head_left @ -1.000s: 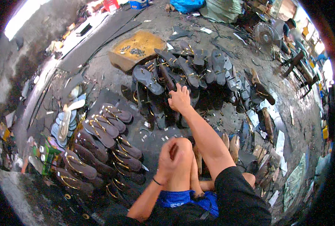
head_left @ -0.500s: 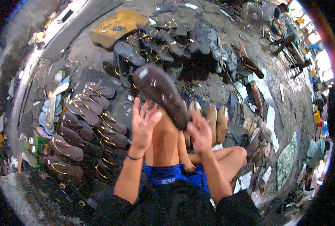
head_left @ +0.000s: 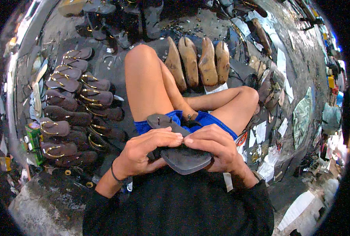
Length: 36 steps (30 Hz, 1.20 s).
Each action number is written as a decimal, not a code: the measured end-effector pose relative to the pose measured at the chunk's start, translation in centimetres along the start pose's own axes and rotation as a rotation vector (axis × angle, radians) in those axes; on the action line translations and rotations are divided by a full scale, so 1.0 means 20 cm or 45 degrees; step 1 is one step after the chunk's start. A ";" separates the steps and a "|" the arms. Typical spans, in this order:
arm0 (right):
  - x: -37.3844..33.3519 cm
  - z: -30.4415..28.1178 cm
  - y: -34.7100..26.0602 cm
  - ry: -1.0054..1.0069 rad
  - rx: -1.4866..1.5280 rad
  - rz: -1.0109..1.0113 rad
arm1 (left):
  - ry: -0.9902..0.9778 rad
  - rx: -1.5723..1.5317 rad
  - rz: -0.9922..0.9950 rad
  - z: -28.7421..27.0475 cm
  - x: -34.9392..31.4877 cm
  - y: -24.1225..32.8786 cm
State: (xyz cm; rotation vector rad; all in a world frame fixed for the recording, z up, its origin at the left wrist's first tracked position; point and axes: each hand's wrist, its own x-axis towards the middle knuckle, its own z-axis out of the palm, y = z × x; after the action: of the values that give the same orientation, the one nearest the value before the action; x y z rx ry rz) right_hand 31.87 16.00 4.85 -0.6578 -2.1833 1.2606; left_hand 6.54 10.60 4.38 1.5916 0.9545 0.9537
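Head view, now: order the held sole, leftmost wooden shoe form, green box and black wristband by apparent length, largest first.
1. Held sole, perhaps enlarged by nearness to the camera
2. Leftmost wooden shoe form
3. Green box
4. Black wristband

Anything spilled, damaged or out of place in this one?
Mainly litter: loose white scraps lie strewn at the right, and small dark bits are scattered beyond the wooden foot forms, unlike the orderly sandals at the left. The dark sole between the left hand and right hand shows no obvious damage where visible.
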 end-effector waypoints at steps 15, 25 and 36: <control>0.01 0.07 0.02 -0.174 0.170 0.029 | -0.159 0.032 0.004 0.00 -0.04 0.03; 0.13 0.02 0.18 -0.243 0.303 -0.161 | 0.081 0.069 -0.030 0.04 -0.05 -0.05; 0.32 0.52 1.21 0.579 -1.050 0.444 | 0.233 -1.141 -0.570 0.26 -0.06 -0.35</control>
State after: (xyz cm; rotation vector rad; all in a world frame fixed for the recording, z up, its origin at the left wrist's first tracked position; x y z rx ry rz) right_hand 23.85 24.47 -19.56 -1.5234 -2.1803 0.2224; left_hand 9.89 8.94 -3.62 0.5211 0.7826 1.0064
